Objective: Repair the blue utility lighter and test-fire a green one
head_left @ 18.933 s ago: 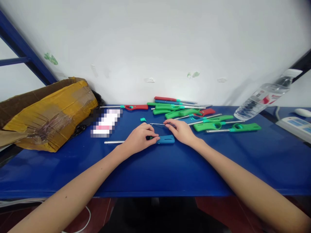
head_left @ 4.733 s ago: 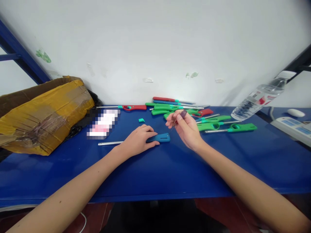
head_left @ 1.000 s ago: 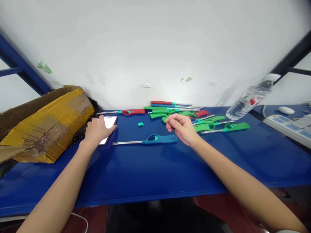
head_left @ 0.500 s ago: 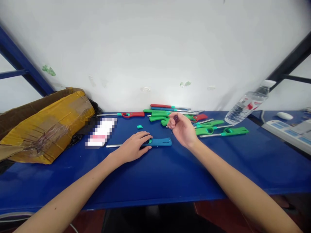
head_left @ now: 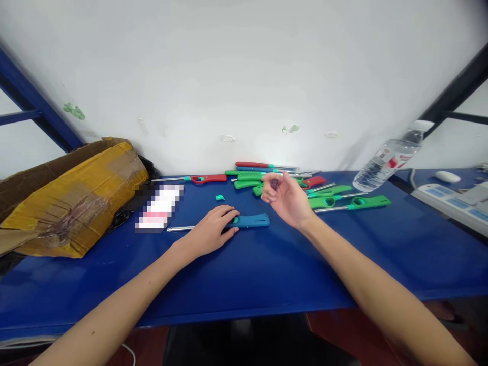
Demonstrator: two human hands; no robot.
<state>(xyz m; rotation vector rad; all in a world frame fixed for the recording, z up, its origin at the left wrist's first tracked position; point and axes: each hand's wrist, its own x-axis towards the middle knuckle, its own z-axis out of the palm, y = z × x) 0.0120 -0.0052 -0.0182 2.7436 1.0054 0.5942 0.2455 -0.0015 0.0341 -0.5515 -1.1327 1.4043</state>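
A blue long-necked lighter (head_left: 252, 220) lies flat on the table, its metal tube pointing left. My left hand (head_left: 213, 229) rests over its middle, thumb on the near side and fingers on the far side, gripping it. Just past its right end, my right hand (head_left: 292, 201) is raised with curled fingers around the dark purple handle of a screwdriver (head_left: 275, 184). The shaft of this tool is hard to make out now. Behind my left hand lies a small turquoise plastic piece (head_left: 220, 197).
Several green, red and blue lighters (head_left: 371, 202) lie heaped behind my right hand. A red lighter (head_left: 209, 178) lies farther left. A taped box (head_left: 76, 203) stands left, near a pixelated phone-like object (head_left: 160, 208). To the right are a water bottle (head_left: 389, 160) and a power strip (head_left: 453, 206).
My right hand has lifted slightly away from the lighter's right end, and the screwdriver's thin shaft no longer shows there. The left hand keeps its hold. The view has shifted a little.
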